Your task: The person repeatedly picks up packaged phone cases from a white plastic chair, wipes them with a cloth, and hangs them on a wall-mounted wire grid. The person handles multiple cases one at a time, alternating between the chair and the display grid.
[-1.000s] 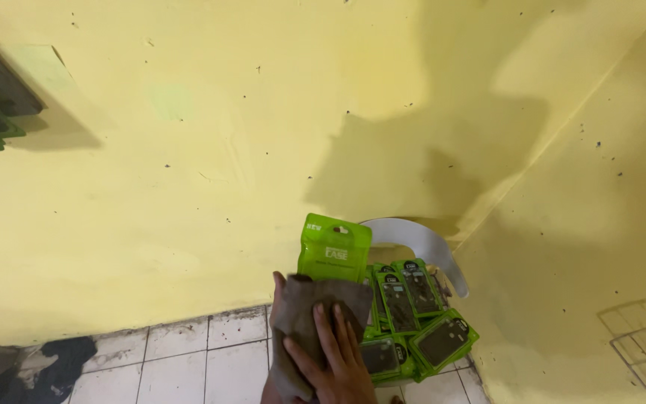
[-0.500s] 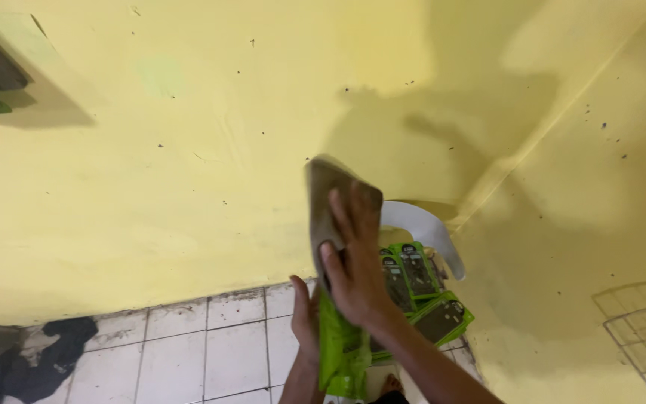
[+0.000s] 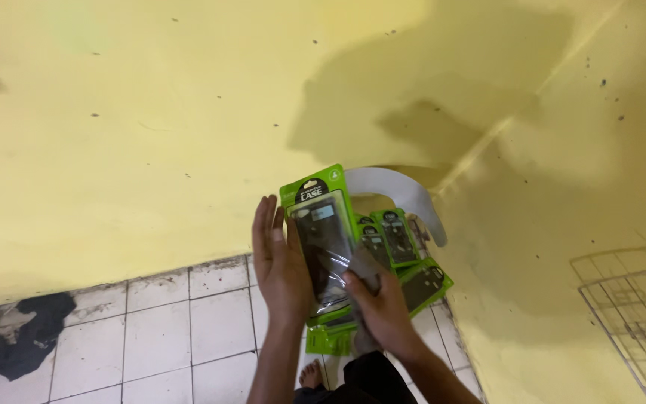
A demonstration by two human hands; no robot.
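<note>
Here, the left hand [image 3: 282,262], fingers extended flat, supports the edge of a green packaged phone case [image 3: 321,236] held upright before the yellow wall [image 3: 151,135]. The right hand [image 3: 383,310] grips a grey cloth [image 3: 368,273] against the package front. More green packages [image 3: 413,277] lie behind, above the tiled floor [image 3: 158,329].

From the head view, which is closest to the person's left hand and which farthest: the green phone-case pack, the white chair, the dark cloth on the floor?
1. Green phone-case pack: touching the left hand.
2. White chair: up and right, behind the packs.
3. Dark cloth: far left on the tiles.
</note>
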